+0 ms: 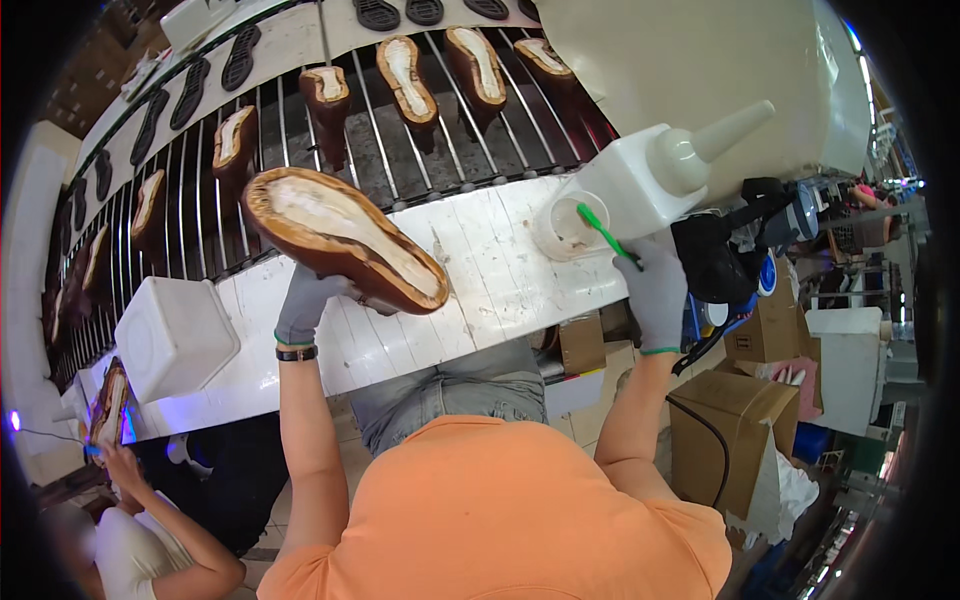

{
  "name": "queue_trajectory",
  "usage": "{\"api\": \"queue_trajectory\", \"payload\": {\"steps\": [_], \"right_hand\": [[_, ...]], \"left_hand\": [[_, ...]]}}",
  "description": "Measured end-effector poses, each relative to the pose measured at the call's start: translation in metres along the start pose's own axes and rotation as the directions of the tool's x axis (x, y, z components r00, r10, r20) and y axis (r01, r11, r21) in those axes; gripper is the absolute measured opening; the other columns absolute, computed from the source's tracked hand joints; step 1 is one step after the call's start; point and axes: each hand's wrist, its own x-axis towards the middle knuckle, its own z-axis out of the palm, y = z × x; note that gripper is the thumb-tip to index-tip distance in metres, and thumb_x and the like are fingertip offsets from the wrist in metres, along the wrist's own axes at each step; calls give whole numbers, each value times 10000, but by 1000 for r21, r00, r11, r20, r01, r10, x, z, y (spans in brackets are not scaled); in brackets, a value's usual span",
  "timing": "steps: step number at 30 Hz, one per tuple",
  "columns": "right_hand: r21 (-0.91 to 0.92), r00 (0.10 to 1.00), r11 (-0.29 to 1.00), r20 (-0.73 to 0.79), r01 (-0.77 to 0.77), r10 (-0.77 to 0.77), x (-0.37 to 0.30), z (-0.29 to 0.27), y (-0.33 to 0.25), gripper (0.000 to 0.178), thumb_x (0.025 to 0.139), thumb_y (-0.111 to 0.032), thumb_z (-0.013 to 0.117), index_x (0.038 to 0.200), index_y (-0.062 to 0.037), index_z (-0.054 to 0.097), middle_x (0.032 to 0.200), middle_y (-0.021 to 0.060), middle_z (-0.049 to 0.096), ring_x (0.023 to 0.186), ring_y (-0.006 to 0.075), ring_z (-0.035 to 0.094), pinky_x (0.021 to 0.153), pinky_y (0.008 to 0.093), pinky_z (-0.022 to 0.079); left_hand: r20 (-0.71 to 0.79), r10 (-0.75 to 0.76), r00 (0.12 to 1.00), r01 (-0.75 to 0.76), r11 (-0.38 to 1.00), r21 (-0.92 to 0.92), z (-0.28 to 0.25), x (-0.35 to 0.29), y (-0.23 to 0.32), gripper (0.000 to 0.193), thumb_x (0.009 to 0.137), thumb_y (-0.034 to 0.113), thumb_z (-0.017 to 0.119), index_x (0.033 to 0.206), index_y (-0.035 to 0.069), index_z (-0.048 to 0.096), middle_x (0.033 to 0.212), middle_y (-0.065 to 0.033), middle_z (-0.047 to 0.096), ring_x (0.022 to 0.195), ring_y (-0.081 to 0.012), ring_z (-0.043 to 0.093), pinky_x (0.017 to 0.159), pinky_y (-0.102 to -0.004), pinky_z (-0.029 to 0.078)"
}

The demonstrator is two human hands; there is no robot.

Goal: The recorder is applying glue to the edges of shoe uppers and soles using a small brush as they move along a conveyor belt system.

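My left hand [312, 298], in a grey glove, grips a brown shoe upper [345, 235] from below. Its bottom faces up, showing a pale middle and a tan rim, and it is held above the white table. Closed round a green-handled brush [600, 230], my gloved right hand [655, 295] is at the table's right end. The brush reaches into a clear plastic cup [572, 225], where its tip is hard to make out. Right behind the cup lies a white squeeze bottle [640, 175] with a long nozzle.
Beyond the white table [490, 250] runs a rack of metal bars [280, 125] carrying several upturned shoe uppers [407, 80]. Black soles [240, 58] line its far side. A white plastic container [175, 335] stands at left, near a co-worker's hand [122, 468]. Cardboard boxes [730, 430] sit at right.
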Motion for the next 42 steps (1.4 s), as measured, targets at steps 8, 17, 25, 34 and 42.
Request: {"api": "queue_trajectory", "payload": {"steps": [8,17,25,34,42], "right_hand": [[-190,997,979,23,72,-69,-5,57,30,221,844,-217,680,1017,-88,727,911,144,703,848,352,659,751,441,508],[745,868,456,472,-487,157,-12,52,54,299,950,-191,619,1158,14,680,756,52,679,538,52,465,488,213,328],[926,969,318,235,-202,-70,13,26,-12,251,941,-110,594,1115,35,701,785,28,655,586,31,455,500,182,301],[879,644,436,221,195,-733,13,-24,-71,311,718,59,743,1023,-1,763,843,85,698,746,139,624,651,259,468],[817,728,496,143,296,-670,24,-13,-92,307,721,76,731,1020,9,757,835,92,692,769,158,634,679,268,484]], "left_hand": [[-290,199,936,-299,883,-361,47,8,-62,663,1023,548,387,1490,77,357,1474,-109,463,1320,-265,476,1131,-386,374],[-70,324,943,-256,578,-775,47,10,-47,628,1029,499,382,1483,67,361,1464,-139,465,1322,-293,478,1127,-403,388],[-89,-108,990,33,795,-606,115,-12,20,556,1006,423,521,1393,28,472,1304,-107,602,1148,-212,607,1022,-348,478],[-59,100,993,-112,960,-255,143,-28,82,651,983,377,543,1458,-32,365,1354,-108,537,1202,-172,536,1039,-320,423],[-16,181,983,-181,978,-101,146,-37,97,770,916,442,640,1443,-46,363,1306,-108,558,1182,-169,538,1024,-314,424]]}}
